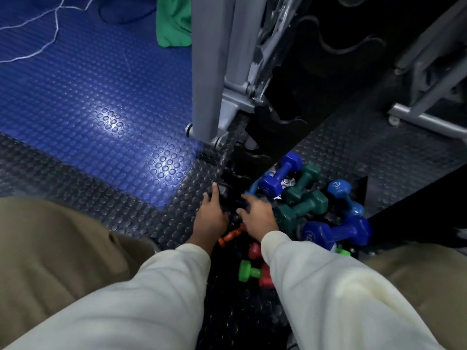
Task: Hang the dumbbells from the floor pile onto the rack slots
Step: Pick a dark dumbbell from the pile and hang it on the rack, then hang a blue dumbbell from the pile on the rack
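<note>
Black rubber flooring [156, 198] with raised studs is seen across the lower centre of the frame, bordered by a blue studded section [83, 97] at the upper left. A pile of dumbbells [310, 208] is located on the black floor at centre right: dark blue, green and light blue pieces heaped together, with smaller orange, red and bright green ones just below them. A black rack [262, 137] with scalloped slots is seen rising from the pile toward the upper right; its visible slots are unoccupied. The left hand [211, 218] and right hand [256, 214] are placed side by side at the foot of the rack, both on a dark object [228, 198] that cannot be identified. Fingers are curled, but whether either hand is clamped on it cannot be told. Cream sleeves [316, 294] are visible. A green cloth [174, 21] is noted at upper centre.
</note>
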